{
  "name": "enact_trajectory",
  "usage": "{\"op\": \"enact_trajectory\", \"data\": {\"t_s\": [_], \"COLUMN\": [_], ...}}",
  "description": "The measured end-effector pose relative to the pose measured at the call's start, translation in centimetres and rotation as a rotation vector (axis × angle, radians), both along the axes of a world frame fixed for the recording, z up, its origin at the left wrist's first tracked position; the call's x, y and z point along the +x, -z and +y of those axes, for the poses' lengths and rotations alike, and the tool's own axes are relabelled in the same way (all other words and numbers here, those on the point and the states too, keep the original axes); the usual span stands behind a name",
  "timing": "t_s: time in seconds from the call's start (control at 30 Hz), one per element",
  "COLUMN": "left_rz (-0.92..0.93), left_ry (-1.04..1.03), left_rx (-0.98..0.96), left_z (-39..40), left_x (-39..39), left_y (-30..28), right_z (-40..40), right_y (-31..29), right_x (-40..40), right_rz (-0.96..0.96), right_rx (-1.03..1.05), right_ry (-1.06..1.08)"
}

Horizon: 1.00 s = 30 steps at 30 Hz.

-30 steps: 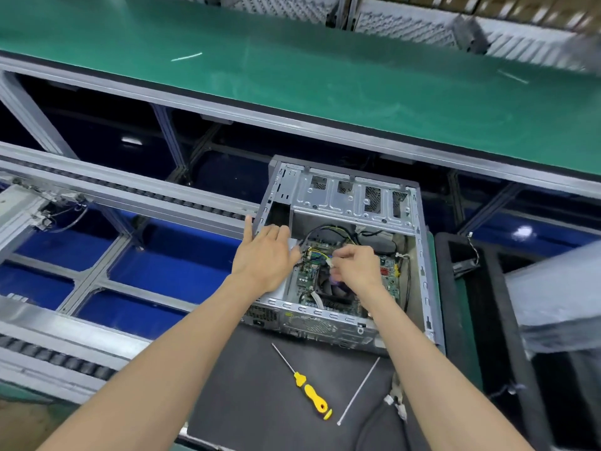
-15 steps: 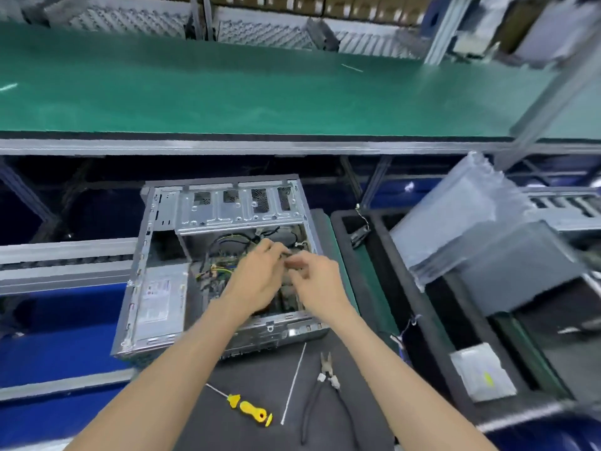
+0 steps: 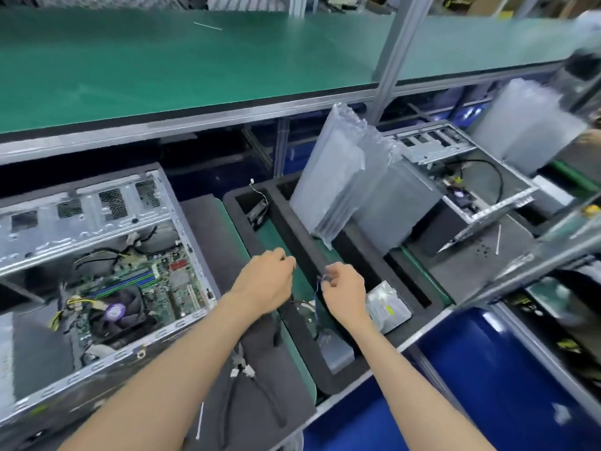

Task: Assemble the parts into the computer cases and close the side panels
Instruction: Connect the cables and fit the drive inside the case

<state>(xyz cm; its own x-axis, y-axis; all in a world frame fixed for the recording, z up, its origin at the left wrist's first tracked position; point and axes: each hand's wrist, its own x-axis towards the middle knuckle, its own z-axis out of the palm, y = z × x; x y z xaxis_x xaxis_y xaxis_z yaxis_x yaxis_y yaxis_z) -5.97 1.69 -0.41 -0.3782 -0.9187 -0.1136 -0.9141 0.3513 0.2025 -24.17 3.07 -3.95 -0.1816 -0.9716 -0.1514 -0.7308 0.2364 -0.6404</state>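
Computer case [image 3: 97, 203] — bare, dull-shiny sheet metal; tray [image 3: 292, 229] — matt black foam; bags [image 3: 341, 177] — glossy, translucent plastic

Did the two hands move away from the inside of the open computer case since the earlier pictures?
Yes. The left hand and right hand have gone rightward, out of the open grey metal computer case, over the black foam tray.
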Motion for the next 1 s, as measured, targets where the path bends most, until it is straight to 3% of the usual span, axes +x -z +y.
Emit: {"op": "enact_trajectory", "data": {"t_s": [0.13,0.27,0.53,0.67,0.77,0.9,1.0], "left_rz": [0.007,0.013,0.05,0.064,0.072,0.071,0.024], "left_ry": [0.039,0.05,0.034,-0.032,-0.145,-0.332,-0.436], "left_rx": [0.151,0.242,0.364,0.363,0.329,0.263,0.188], "left_z": [-0.8,-1.2,-2.4,-4.2,-6.3,-10.2,-13.7], "left_x": [-3.1,-4.9,-6.9,-7.1,-6.9,-5.8,-4.5], "left_y": [2.0,4.2,7.5,7.6,7.3,7.0,7.0], "right_z": [0.1,0.8,0.4,-0.7,-1.1,-2.3,-4.3], "right_y": [2.7,4.5,6.2,6.2,5.9,4.6,2.5], "right_x": [-6.9,-10.9,-12.6,-13.2,-12.6,-11.3,-10.3], "right_rz": [0.371,0.524,0.622,0.411,0.463,0.565,0.513], "right_rx": [0.112,0.313,0.291,0.307,0.409,0.274,0.154], "right_ry": [0.118,0.176,0.12,-0.011,-0.115,-0.162,-0.153]}}
